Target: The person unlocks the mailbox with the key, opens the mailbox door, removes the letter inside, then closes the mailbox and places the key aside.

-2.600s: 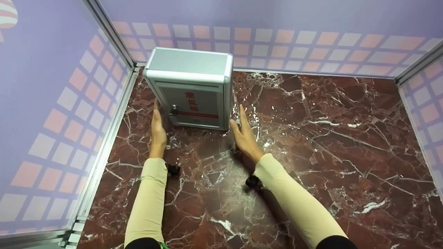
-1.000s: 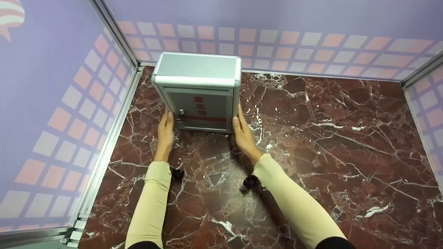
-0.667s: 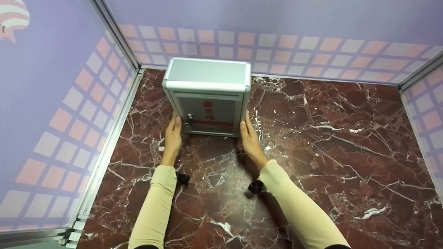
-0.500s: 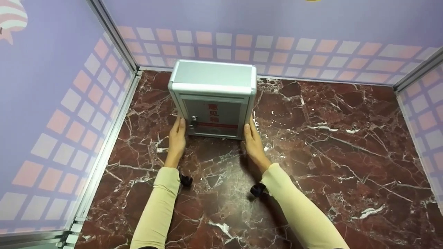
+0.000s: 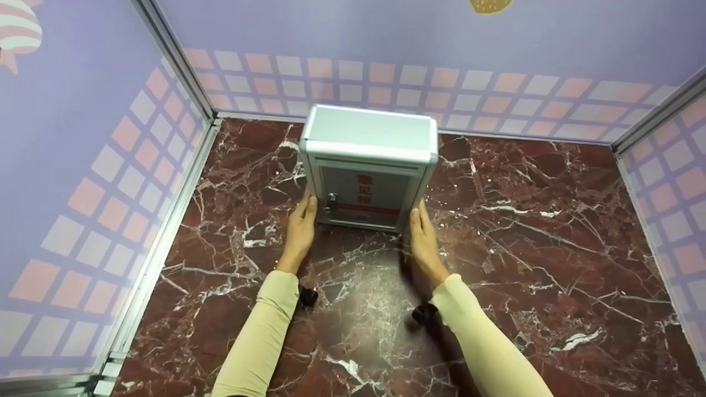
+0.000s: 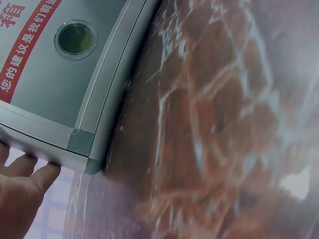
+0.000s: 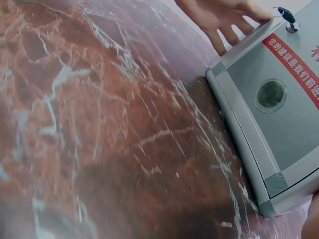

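A silver metal suggestion box [image 5: 369, 129] with red lettering on its front stands upright between both hands in the head view. My left hand [image 5: 300, 231] presses the box's left side near the bottom, its fingers stretched along the side. My right hand [image 5: 424, 237] presses the opposite side, fingers extended toward the back and partly hidden by the box. A small lock [image 5: 332, 198] sits at the front's left edge, and a key [image 7: 286, 15] is in it. Low on the front is a round window [image 6: 76, 39], below a red printed strip [image 6: 25, 45].
The reddish-brown marbled surface [image 5: 529, 264] carries the box. A purple back wall [image 5: 353, 33] with pink and white squares rises behind it. Similar panels with metal edge rails [image 5: 165, 220] close off the left and right. Black wrist cameras [image 5: 424, 312] hang below the sleeves.
Both hands, first beside the box, came against its sides. Since then they have shifted the box rightward, away from the left wall and slightly nearer the person.
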Tool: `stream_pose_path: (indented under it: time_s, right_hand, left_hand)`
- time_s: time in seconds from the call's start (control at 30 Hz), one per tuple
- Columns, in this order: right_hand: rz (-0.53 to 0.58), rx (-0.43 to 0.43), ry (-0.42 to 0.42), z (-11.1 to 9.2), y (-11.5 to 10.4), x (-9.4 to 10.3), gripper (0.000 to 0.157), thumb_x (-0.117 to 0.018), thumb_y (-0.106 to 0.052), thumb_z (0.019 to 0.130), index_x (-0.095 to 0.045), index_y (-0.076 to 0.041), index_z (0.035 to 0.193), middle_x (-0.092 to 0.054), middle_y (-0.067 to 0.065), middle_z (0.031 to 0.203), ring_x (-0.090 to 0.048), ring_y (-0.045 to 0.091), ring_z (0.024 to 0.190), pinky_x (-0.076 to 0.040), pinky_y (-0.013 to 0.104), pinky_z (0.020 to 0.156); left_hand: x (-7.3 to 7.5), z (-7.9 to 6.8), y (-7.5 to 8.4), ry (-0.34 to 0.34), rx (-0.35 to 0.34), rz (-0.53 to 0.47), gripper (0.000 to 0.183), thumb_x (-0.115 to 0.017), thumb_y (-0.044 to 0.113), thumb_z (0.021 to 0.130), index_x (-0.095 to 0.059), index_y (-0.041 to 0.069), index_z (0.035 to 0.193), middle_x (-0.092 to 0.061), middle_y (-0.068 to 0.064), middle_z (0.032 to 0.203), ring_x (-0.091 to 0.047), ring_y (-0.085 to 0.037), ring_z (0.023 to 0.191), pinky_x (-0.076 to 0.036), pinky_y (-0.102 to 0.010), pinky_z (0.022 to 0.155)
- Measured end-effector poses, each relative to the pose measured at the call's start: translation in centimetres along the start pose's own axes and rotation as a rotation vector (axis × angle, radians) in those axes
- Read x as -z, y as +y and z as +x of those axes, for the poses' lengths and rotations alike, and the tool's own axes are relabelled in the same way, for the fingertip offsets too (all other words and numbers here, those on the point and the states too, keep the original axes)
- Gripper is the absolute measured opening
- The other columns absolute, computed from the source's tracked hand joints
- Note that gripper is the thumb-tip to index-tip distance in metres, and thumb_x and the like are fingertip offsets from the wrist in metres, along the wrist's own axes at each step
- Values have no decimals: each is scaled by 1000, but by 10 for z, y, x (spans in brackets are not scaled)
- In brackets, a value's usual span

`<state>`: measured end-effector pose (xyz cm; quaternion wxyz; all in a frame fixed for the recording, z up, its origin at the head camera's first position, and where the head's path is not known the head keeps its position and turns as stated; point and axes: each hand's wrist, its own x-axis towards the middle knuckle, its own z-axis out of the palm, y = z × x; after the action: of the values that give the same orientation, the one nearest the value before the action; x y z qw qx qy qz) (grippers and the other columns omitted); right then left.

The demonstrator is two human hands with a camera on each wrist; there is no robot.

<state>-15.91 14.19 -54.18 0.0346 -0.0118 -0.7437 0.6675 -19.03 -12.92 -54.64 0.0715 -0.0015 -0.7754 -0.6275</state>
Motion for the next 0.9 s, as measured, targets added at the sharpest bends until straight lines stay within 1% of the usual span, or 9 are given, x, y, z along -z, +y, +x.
stream_pose_path:
  time_s: [0.13,0.2,0.33,0.43,0.5,0.6,0.67,0.8,0.9]
  right_hand:
    - [-2,-7,-5,-1,1,9,53,-31,-20,110,-12,1,155,-9,14,161,-7,26,147,-8,34,117]
    - [-21,-18,5,-3,1,14,54,-31,-21,110,-12,2,154,-9,15,161,-7,27,147,-8,34,117]
    - [-59,-41,47,-8,2,24,57,-31,-28,110,-12,1,155,-8,15,161,-7,25,147,-7,32,117]
    - [-69,-37,70,-11,2,33,58,-30,-28,110,-11,3,154,-8,17,161,-6,26,147,-6,31,117]
    - [-78,-18,87,-12,2,39,57,-30,-27,110,-12,5,154,-9,20,160,-7,28,147,-7,31,117]
    - [-99,17,105,-12,2,49,55,-30,-24,110,-15,8,152,-12,22,159,-10,30,146,-8,31,117]
    - [-100,30,101,-13,3,55,54,-30,-23,110,-14,8,152,-12,22,159,-9,29,147,-7,32,117]
    - [-86,26,81,-18,5,65,54,-30,-21,110,-12,7,153,-8,21,160,-6,28,147,-6,32,117]
    - [-78,27,101,-23,7,70,54,-30,-20,110,-12,8,152,-9,22,159,-7,29,147,-6,32,117]
  left_hand:
    - [-6,-5,-1,-6,10,0,61,-44,42,104,-36,2,149,-36,-15,152,-33,-28,140,-22,-32,115]
    - [-10,-7,0,-9,11,-1,60,-44,41,105,-37,0,149,-36,-15,152,-33,-28,140,-22,-32,115]
    - [-20,-7,3,-16,-16,1,57,-46,38,105,-40,0,147,-39,-14,150,-37,-28,137,-25,-33,114]
    - [-29,-7,6,-30,-42,-9,55,-48,37,104,-42,2,147,-41,-12,149,-38,-27,136,-26,-32,113]
    - [-36,-7,7,-40,-64,-16,55,-48,37,103,-43,2,146,-41,-13,148,-39,-28,136,-27,-32,113]
    - [-43,-9,9,-51,-91,-4,57,-48,42,102,-44,5,147,-43,-12,147,-41,-29,134,-28,-34,112]
    - [-47,-12,9,-59,-108,5,60,-48,45,102,-44,7,147,-44,-13,146,-42,-30,133,-29,-37,112]
    - [-54,-18,9,-71,-125,24,62,-47,49,101,-42,10,149,-45,-12,145,-43,-30,133,-31,-38,111]
    - [-59,-21,11,-92,-124,20,62,-47,49,101,-42,11,149,-44,-11,146,-42,-30,133,-30,-39,111]
